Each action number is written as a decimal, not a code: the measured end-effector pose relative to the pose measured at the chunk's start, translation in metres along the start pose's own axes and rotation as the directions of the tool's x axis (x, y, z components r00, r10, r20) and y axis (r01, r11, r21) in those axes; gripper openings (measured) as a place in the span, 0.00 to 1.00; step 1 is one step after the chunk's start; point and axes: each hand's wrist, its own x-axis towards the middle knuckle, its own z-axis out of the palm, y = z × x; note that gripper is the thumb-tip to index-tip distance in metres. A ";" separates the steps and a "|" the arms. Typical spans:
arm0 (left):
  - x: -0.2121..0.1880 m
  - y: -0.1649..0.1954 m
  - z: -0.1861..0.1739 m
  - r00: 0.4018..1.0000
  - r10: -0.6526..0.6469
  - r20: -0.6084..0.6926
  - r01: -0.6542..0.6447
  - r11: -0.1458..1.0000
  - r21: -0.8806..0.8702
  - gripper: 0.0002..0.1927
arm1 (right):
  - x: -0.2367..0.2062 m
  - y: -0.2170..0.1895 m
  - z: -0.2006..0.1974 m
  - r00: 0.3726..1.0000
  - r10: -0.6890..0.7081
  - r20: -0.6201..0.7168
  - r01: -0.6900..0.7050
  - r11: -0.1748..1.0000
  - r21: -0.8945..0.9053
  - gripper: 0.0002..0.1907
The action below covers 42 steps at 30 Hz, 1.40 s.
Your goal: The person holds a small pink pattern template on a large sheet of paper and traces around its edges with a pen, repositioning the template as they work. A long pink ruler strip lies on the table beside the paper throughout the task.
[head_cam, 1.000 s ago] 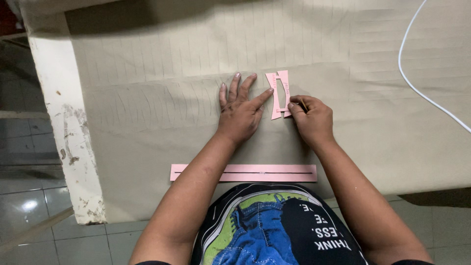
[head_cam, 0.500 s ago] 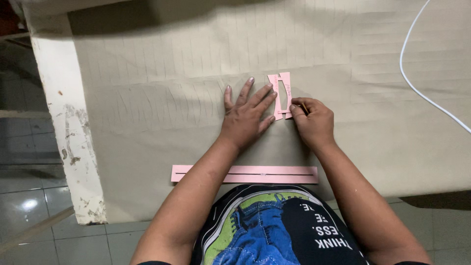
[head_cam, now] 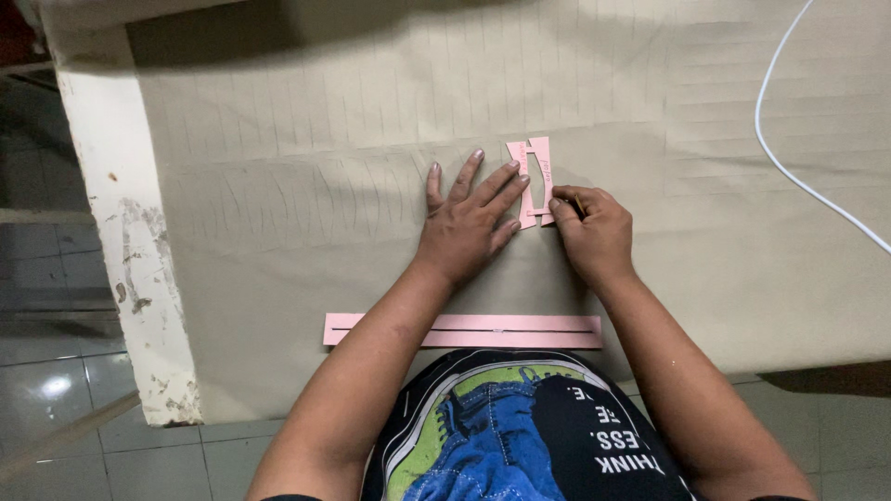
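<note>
Seen from the head camera: left hand [head_cam: 467,225] flat on beige cloth [head_cam: 325,186], fingers spread apart, fingertips pinning the left edge of a small pink stencil [head_cam: 533,181] with a curved slot. Right hand [head_cam: 592,232] just beside the stencil's lower right corner, fingers closed together around a thin pencil [head_cam: 576,206], tip at the stencil. Cloth spread over the desk [head_cam: 111,223], faint marked lines across it. Long pink strip [head_cam: 462,330] lying near the front edge, well apart from both hands. White cable [head_cam: 789,172] at far right.
</note>
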 end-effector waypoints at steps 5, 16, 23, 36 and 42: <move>0.001 0.004 0.000 1.000 -0.004 0.028 0.006 0.999 -0.047 0.25 | 0.001 0.001 0.000 1.000 0.008 0.010 -0.008 0.999 -0.043 0.10; 0.018 0.051 0.001 0.868 -0.118 0.483 0.183 0.979 -0.090 0.25 | 0.039 -0.043 -0.043 0.967 -0.245 0.062 0.247 0.969 -0.017 0.10; 0.019 0.062 0.014 0.830 -0.271 0.487 0.450 0.842 -0.298 0.37 | 0.062 -0.059 -0.032 0.846 -0.307 0.436 0.428 0.878 -0.212 0.11; 0.017 0.054 0.006 0.896 -0.214 0.389 0.307 0.932 -0.194 0.28 | 0.080 -0.066 -0.017 0.729 -0.607 0.316 0.680 0.695 -0.233 0.04; 0.009 0.039 0.007 0.999 -0.028 -0.047 0.024 0.996 -0.087 0.18 | 0.084 -0.071 -0.019 0.777 -0.477 0.411 0.606 0.743 -0.284 0.03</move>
